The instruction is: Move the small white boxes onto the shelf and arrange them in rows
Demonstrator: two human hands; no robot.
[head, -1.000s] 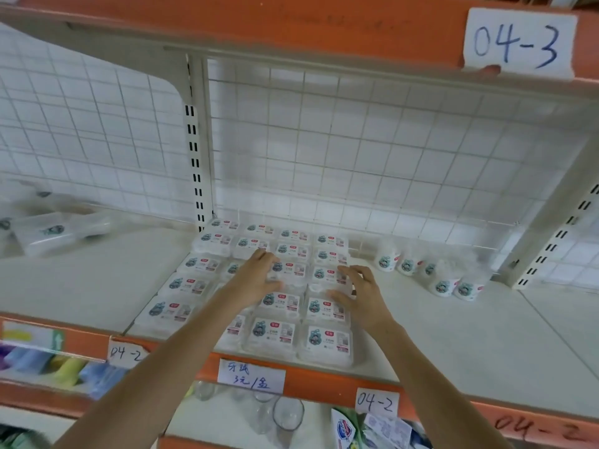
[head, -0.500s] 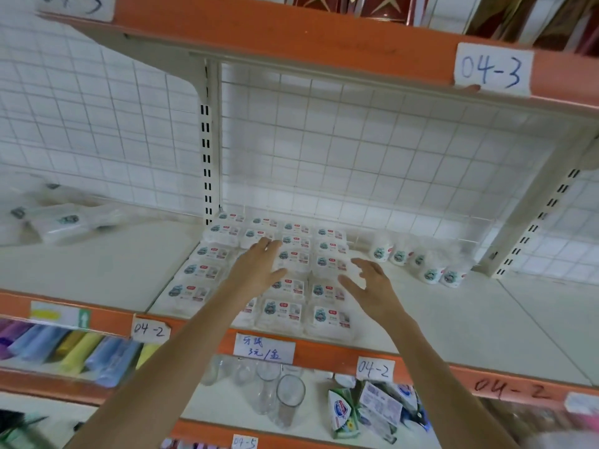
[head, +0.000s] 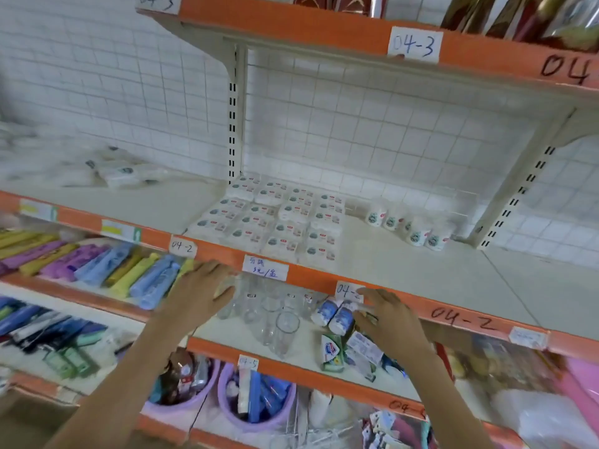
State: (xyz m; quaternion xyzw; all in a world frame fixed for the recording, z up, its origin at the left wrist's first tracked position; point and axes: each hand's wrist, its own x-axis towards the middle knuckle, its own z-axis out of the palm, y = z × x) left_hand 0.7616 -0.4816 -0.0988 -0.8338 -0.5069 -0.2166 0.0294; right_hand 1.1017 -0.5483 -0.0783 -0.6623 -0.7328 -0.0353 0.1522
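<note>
Several small white boxes (head: pixel 275 218) lie flat in neat rows on the cream shelf (head: pixel 405 273), just right of the slotted upright. My left hand (head: pixel 201 294) hovers below the shelf's orange front edge, fingers spread and holding nothing. At the same height my right hand (head: pixel 387 314) is also empty with relaxed fingers, in front of the shelf below. Both hands are off the boxes.
Small white cups (head: pixel 408 226) stand right of the boxes. Plastic-wrapped packs (head: pixel 123 171) lie at the shelf's left. Below are clear glasses (head: pixel 275 315), colourful tubes (head: pixel 97 267), soap packs (head: pixel 337 348) and purple tubs (head: pixel 256 400). An upper shelf (head: pixel 324 30) hangs overhead.
Both hands have drawn back off the rows of boxes and dropped below the shelf's front edge. My view has pulled back and tilted down, showing the lower shelves.
</note>
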